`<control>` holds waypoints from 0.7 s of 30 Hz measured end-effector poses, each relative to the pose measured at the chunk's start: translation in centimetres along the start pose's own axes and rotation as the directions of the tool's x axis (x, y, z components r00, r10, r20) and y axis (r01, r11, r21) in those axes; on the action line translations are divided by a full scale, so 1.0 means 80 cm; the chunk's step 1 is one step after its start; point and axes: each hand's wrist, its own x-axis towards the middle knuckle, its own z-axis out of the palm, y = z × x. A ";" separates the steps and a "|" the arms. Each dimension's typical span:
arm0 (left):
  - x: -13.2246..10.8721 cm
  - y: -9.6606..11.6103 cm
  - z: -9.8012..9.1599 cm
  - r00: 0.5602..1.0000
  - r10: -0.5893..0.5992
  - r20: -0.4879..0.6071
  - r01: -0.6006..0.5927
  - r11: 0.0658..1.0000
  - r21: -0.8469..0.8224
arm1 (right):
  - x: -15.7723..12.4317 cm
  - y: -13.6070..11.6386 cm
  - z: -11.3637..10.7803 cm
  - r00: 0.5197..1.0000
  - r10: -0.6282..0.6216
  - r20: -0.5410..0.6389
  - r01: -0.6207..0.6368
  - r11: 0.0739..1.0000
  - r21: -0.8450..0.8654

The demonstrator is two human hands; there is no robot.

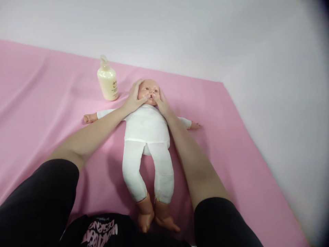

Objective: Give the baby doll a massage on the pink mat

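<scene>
A baby doll in a white suit lies on its back on the pink sheet, head away from me, arms spread, feet close to my chest. My left hand cups the left side of the doll's head, its thumb pressed on the cheek near the mouth. Against the other side of the head rests my right hand, its thumb also touching the face by the mouth. The fingers of both hands are wrapped round the head.
A cream pump bottle of lotion stands upright on the sheet, left of the doll's head. Beyond the pink sheet's far and right edges lies a white surface. My black sleeves fill the bottom of the view.
</scene>
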 end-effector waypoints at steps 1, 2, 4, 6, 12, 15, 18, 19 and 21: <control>0.000 0.000 0.000 1.000 -0.001 0.002 0.001 1.000 0.004 | 0.000 0.001 0.000 1.000 -0.002 0.002 0.002 1.000 0.005; 0.000 0.001 0.000 1.000 -0.002 0.006 0.002 1.000 0.010 | 0.000 0.002 0.000 1.000 -0.004 0.005 0.004 1.000 0.007; 0.001 0.003 -0.001 1.000 -0.008 0.013 0.008 1.000 0.020 | 0.002 0.005 -0.001 1.000 -0.007 0.004 0.007 1.000 0.002; 0.001 0.007 -0.002 1.000 -0.011 0.011 0.011 1.000 0.020 | 0.003 0.008 -0.003 1.000 -0.012 0.000 0.012 1.000 -0.009; 0.001 0.009 0.000 1.000 0.012 -0.006 -0.012 1.000 0.004 | 0.007 0.013 -0.004 1.000 -0.020 0.010 0.020 1.000 0.009; 0.001 0.001 0.000 1.000 0.020 0.008 -0.020 1.000 0.013 | 0.006 0.012 -0.004 0.999 -0.032 0.017 0.032 0.999 0.013; 0.001 -0.004 0.000 1.000 0.021 0.006 -0.021 1.000 0.003 | 0.004 0.010 -0.004 0.999 -0.033 0.014 0.033 0.999 -0.008; 0.001 -0.004 0.000 1.000 0.019 0.005 -0.019 1.000 0.001 | 0.003 0.009 -0.004 1.000 -0.028 0.010 0.028 0.999 -0.017; 0.001 -0.001 -0.001 1.000 0.011 0.004 -0.011 1.000 0.000 | 0.002 0.008 -0.005 1.000 -0.016 0.013 0.016 1.000 -0.024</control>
